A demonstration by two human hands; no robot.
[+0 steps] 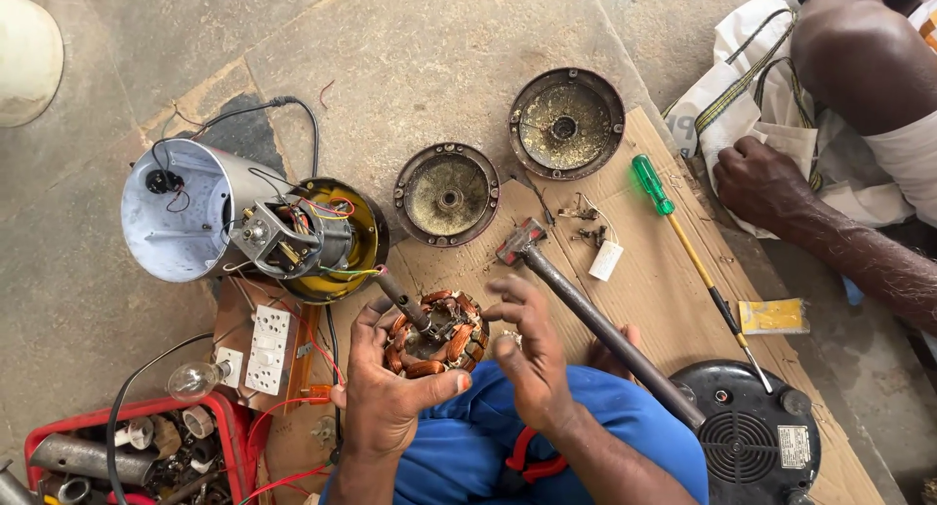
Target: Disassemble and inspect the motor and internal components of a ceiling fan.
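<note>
Concrete floor with cardboard sheet [664, 281]: seated person's left hand [386, 388] cups a copper-wound motor stator [436, 334] over the lap, its shaft slanting up-left, while the right hand [527, 354], fingers loosely spread, holding nothing, hovers just right of it; hammer [595, 320] alongside.

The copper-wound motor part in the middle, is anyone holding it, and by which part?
The left hand holds the motor stator from below, fingers around its outer copper windings. The right hand hovers beside it with spread fingers and grips nothing.
</note>
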